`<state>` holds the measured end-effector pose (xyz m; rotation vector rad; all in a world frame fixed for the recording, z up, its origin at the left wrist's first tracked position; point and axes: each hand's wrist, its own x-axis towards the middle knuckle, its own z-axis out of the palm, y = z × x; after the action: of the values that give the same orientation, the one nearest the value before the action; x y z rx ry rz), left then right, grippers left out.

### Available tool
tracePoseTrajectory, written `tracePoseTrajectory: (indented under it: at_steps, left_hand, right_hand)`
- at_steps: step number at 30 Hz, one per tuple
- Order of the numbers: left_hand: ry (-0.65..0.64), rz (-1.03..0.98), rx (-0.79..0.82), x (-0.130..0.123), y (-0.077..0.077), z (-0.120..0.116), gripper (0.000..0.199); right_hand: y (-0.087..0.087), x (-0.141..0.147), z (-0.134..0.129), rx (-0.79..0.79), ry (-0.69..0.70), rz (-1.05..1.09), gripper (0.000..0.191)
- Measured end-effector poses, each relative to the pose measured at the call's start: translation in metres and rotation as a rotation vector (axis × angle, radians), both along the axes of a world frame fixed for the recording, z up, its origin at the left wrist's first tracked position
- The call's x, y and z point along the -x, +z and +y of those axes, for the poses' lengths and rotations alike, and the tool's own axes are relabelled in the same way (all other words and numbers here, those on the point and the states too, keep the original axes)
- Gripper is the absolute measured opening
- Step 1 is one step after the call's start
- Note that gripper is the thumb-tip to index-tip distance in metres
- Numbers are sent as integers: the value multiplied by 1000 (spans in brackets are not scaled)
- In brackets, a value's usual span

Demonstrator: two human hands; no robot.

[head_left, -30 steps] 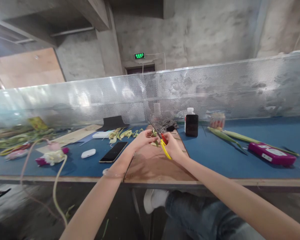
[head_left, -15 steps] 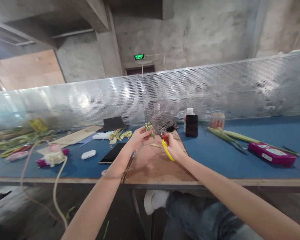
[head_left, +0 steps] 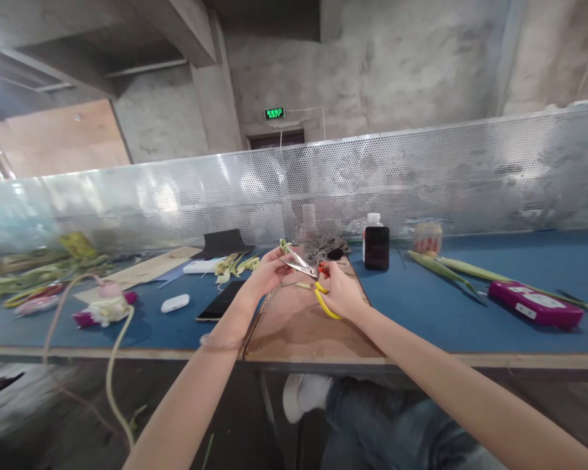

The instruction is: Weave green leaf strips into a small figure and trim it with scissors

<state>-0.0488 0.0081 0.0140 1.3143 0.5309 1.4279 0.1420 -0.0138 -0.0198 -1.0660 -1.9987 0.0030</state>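
My left hand (head_left: 267, 272) pinches a small green and whitish plant piece (head_left: 285, 246), perhaps a flower sprig, above the brown board (head_left: 294, 326). In my right hand (head_left: 340, 290) is a pair of scissors (head_left: 301, 266) with yellow and red handles. The blades are spread and point left, reaching my left fingers and the plant piece. Whether they touch it I cannot tell. Below the scissors a pale stem bit (head_left: 304, 285) lies on the board. Behind my hands sits a tangle of grey string (head_left: 326, 249).
A phone (head_left: 377, 248) leans upright against a white-capped bottle. To the right are long leaves (head_left: 441, 271) and a magenta box (head_left: 534, 304). On the left lie a dark tablet (head_left: 223, 301), a white case (head_left: 175, 303), plant scraps (head_left: 238, 266) and cables (head_left: 115, 362). Perforated metal panels (head_left: 176, 202) stand behind.
The scissors have opened and turned so their blades show, moving left to my left hand. The plant piece has tilted and shifted slightly left in my fingers.
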Motion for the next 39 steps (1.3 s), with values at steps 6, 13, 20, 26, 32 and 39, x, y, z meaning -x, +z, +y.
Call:
tracePoseTrajectory:
  at_steps: [6, 13, 20, 26, 32, 39]
  left_hand:
    - [17, -35, -2, 2, 2, -1, 23]
    - [18, -46, 0, 2, 3, -2, 24]
    - [14, -36, 1, 3, 3, -2, 24]
    - [7, -56, -18, 3, 1, 0, 24]
    - [24, -65, -31, 4, 2, 2, 25]
    - [36, -75, -25, 4, 1, 3, 26]
  right_hand:
    - [-1, 1, -1, -23, -17, -18, 43]
    - [0, 1, -1, -32, -41, -19, 45]
    - [-1, 1, 0, -39, -46, -21, 44]
    - [-2, 1, 1, -61, -59, -29, 43]
    - [-2, 1, 2, -87, -76, -36, 43]
    - [-2, 1, 3, -88, -106, -59, 43]
